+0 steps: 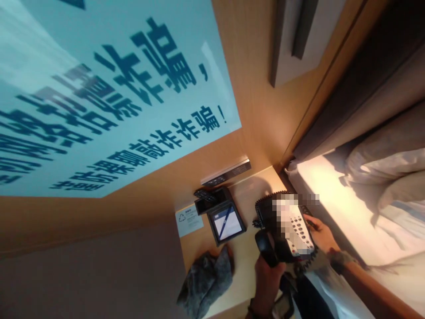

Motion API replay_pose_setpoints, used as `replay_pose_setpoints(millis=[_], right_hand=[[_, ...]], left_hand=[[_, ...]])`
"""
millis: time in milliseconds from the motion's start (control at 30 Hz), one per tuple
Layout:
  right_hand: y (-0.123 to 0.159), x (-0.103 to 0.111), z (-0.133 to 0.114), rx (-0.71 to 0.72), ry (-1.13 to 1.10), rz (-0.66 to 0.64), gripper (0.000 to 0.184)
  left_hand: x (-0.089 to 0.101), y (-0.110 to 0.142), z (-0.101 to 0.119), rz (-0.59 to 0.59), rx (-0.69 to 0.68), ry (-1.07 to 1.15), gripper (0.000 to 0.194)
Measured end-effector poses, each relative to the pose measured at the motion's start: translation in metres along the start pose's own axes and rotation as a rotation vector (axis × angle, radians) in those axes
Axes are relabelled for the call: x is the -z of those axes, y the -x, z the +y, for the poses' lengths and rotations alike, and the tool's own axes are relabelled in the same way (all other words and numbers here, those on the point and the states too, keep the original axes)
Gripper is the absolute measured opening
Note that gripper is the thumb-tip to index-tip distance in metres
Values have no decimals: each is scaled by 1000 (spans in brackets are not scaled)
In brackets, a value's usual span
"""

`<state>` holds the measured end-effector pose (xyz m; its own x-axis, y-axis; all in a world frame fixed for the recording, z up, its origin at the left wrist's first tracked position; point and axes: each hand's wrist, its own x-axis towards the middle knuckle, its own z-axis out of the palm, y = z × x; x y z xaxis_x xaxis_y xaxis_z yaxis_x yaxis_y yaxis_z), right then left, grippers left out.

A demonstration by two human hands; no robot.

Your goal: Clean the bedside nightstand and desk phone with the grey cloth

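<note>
Grey cloth [207, 279] is bunched on the nightstand [244, 195], with a pad tray [226, 221] behind it. Left hand [267, 277] has its fingers curled round the handset [265, 249], holding it against the phone [290, 228], which sits near the bed [335, 199]. Right hand [320, 235] grips the phone's far edge, fingers pressed together.

Glossy black plastic telephone [292, 230], soft grey cloth [207, 279], smooth matt wooden tabletop [245, 195].
</note>
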<state>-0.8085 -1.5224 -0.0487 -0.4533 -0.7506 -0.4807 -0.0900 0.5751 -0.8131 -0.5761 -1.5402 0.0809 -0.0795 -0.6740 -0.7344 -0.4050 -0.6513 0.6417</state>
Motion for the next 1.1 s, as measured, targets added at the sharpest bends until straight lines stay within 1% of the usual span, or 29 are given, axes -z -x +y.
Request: replay_pose_setpoints(millis=[67, 100, 167, 200, 267, 400, 467, 533, 600, 700, 767, 867, 933, 1000, 1033, 1100], right_hand=[[3, -1, 4, 111, 90, 40, 63], [6, 0, 6, 168, 138, 50, 60], [13, 5, 9, 256, 233, 50, 55], [19, 7, 12, 284, 276, 41, 55], [32, 13, 19, 319, 353, 20, 54], [60, 18, 35, 362, 459, -16, 51], [74, 17, 41, 371, 486, -27, 49], [86, 14, 46, 364, 494, -30, 50], [95, 11, 49, 348, 485, -19, 50], [104, 8, 51, 302, 444, 22, 48], [107, 9, 51, 251, 399, 59, 50], [116, 7, 49, 95, 301, 127, 58], [126, 0, 49, -69, 200, 104, 58], [135, -12, 48, -233, 53, -2, 53], [138, -20, 47, -303, -34, -57, 51], [141, -36, 45, -404, -214, -119, 46]], left_hand=[[1, -13, 28, 33, -88, -162, 28], [1, -21, 43, 43, -101, -250, 29], [-2, -36, 64, 57, -81, -416, 31], [-5, -43, 70, 62, -60, -482, 30], [-11, -50, 71, 59, -38, -557, 30], [-15, -52, 61, 59, -80, -598, 41], [-14, -52, 60, 42, -72, -701, 47], [-12, -53, 64, 11, -59, -830, 52], [-11, -55, 68, -15, -63, -904, 54], [-10, -55, 70, -30, -70, -914, 55], [-8, -53, 68, -22, -82, -891, 57], [-2, -44, 56, 12, -131, -824, 54], [3, -34, 40, 41, -167, -784, 46], [3, -22, 17, 23, -173, -758, 34], [1, -17, 3, -12, -153, -731, 30], [-8, -10, -23, -117, -44, -552, 29]])
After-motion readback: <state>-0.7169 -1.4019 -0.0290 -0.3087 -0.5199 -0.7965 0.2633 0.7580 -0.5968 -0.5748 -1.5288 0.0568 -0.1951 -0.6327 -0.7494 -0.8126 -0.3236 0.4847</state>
